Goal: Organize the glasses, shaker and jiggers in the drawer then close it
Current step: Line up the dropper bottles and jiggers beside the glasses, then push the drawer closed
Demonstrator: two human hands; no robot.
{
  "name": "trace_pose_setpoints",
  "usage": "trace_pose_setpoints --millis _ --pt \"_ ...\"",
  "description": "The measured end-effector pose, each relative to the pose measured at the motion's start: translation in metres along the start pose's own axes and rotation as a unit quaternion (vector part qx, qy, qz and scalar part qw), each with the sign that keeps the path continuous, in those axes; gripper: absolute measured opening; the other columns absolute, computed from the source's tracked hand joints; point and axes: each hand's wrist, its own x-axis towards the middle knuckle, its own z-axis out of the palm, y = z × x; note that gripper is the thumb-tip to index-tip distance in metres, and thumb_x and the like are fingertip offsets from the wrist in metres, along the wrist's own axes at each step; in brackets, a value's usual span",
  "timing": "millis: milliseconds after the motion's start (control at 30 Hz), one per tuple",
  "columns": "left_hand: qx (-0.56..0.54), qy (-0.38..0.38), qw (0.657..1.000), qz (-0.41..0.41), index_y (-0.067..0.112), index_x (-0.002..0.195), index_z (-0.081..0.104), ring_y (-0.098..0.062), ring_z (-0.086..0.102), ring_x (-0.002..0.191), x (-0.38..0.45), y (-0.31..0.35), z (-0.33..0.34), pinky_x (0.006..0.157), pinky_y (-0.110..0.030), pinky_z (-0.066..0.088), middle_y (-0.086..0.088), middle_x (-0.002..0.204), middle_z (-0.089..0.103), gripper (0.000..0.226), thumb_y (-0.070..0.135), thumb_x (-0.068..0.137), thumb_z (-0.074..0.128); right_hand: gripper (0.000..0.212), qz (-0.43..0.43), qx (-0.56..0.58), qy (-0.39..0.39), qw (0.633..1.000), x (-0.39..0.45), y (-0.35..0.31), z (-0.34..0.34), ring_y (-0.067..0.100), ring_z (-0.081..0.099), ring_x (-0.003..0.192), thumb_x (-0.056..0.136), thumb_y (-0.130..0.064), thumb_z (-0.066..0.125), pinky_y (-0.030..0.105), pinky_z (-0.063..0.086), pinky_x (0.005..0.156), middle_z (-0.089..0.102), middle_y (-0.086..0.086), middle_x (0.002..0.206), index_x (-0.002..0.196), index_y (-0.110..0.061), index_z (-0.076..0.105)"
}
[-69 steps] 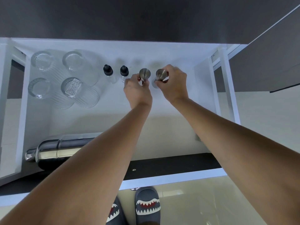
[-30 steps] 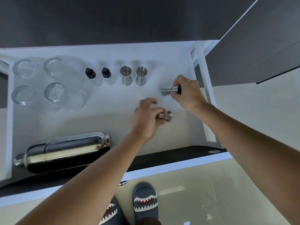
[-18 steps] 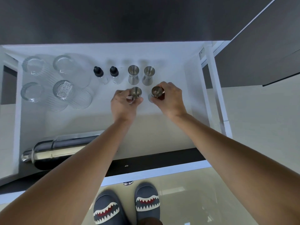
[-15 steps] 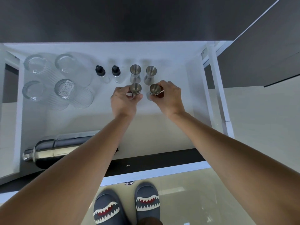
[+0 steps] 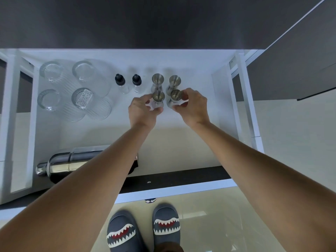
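The white drawer (image 5: 183, 142) is pulled out below me. My left hand (image 5: 141, 110) grips an upright steel jigger (image 5: 158, 98), and my right hand (image 5: 192, 106) grips a second jigger (image 5: 175, 97) beside it. Both stand just in front of two more jiggers (image 5: 157, 81) (image 5: 174, 82) at the back. Several ribbed glasses (image 5: 82, 103) sit upside down at the back left. The steel shaker (image 5: 69, 162) lies on its side at the front left, partly hidden by my left forearm.
Two small dropper bottles with black caps (image 5: 120, 82) (image 5: 137, 82) stand between the glasses and the jiggers. The drawer's dark front panel (image 5: 181, 179) is near my feet, shod in shark-pattern slippers (image 5: 166, 224). A dark cabinet door (image 5: 291, 60) is at the right.
Both hands picked up lying jiggers from the drawer's right part, turned them upright and moved them back into a second row in front of the first two jiggers.
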Motion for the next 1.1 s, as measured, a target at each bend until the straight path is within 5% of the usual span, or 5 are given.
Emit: trace_pose_setpoints --millis 233,333,467,733,1100 --pt "0.098 0.046 0.989 0.101 0.010 0.137 0.050 -0.023 0.053 0.121 -0.089 0.000 -0.069 0.094 -0.025 0.039 -0.010 0.132 0.053 0.053 0.023 0.088 0.066 0.040 0.025 -0.019 0.026 0.999 -0.104 -0.013 -0.049 0.016 0.063 0.102 0.089 -0.027 0.064 0.019 0.043 0.084 0.064 0.005 0.115 0.125 -0.015 0.053" --pt "0.223 0.119 0.957 0.143 0.009 0.134 0.053 -0.033 0.049 0.124 -0.146 -0.029 -0.102 0.102 -0.048 0.042 -0.013 0.134 0.052 0.051 0.037 0.091 0.051 0.036 -0.025 -0.100 0.075 0.992 -0.171 -0.007 -0.048 0.027 0.057 0.118 0.095 -0.031 0.053 0.040 0.043 0.103 0.062 0.009 0.121 0.125 -0.012 0.052" --pt "0.339 0.096 0.933 0.077 0.015 0.142 0.045 -0.033 0.021 0.146 -0.192 -0.074 -0.122 0.116 -0.060 0.015 -0.012 0.155 0.030 0.065 0.054 0.095 0.023 0.057 -0.014 -0.217 0.058 0.974 -0.229 -0.004 -0.026 0.033 0.023 0.145 0.096 -0.052 0.030 0.054 0.012 0.116 0.038 0.013 0.151 0.139 -0.018 0.043" --pt "0.411 0.029 0.906 0.101 0.022 0.152 0.026 -0.033 0.007 0.149 -0.190 -0.085 -0.129 0.114 -0.062 0.007 -0.009 0.161 0.018 0.076 0.066 0.093 0.007 0.067 -0.023 -0.282 -0.007 0.959 -0.228 -0.003 -0.014 0.036 0.002 0.147 0.094 -0.063 0.006 0.059 0.003 0.114 0.009 0.011 0.160 0.151 -0.028 0.015" --pt "0.419 0.049 0.898 0.122 0.025 0.154 0.016 -0.033 0.001 0.150 -0.145 -0.064 -0.132 0.115 -0.057 0.000 -0.009 0.163 0.006 0.084 0.074 0.085 0.009 0.069 -0.027 -0.295 -0.001 0.955 -0.181 -0.016 -0.015 0.034 -0.007 0.148 0.092 -0.063 0.005 0.059 0.000 0.115 -0.007 0.011 0.161 0.152 -0.028 0.003"
